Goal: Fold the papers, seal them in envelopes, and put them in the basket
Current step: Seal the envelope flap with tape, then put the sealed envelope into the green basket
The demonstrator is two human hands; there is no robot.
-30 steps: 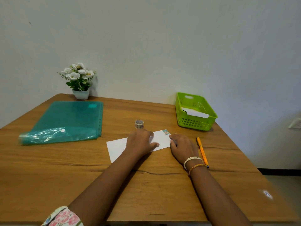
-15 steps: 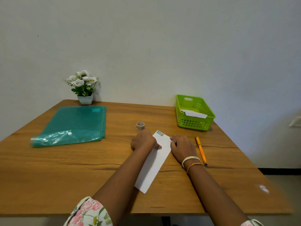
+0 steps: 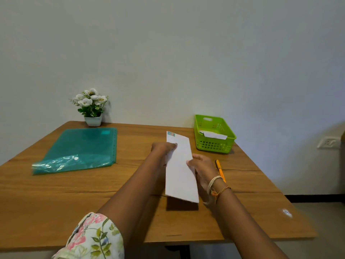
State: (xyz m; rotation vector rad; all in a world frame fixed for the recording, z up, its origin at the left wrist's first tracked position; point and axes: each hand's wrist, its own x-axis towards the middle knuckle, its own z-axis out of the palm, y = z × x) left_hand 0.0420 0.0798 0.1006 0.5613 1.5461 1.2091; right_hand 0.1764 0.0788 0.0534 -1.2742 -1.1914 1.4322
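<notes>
A long white envelope (image 3: 180, 171) with a small stamp at its far corner is lifted off the wooden table (image 3: 93, 193), its long side pointing away from me. My left hand (image 3: 162, 148) grips its left edge near the far end. My right hand (image 3: 200, 165) holds its right edge at the middle. The green plastic basket (image 3: 214, 144) stands at the table's far right, and a white envelope (image 3: 214, 135) lies inside it. The envelope's underside and the table behind it are hidden.
A teal plastic folder (image 3: 82, 148) lies on the left side of the table. A small white pot of white flowers (image 3: 92, 106) stands at the back by the wall. An orange pen (image 3: 220, 170) lies just right of my right hand.
The envelope lay flat and crosswise under both hands. It was turned lengthwise and is now raised off the table between both hands. The tape roll behind it is no longer visible.
</notes>
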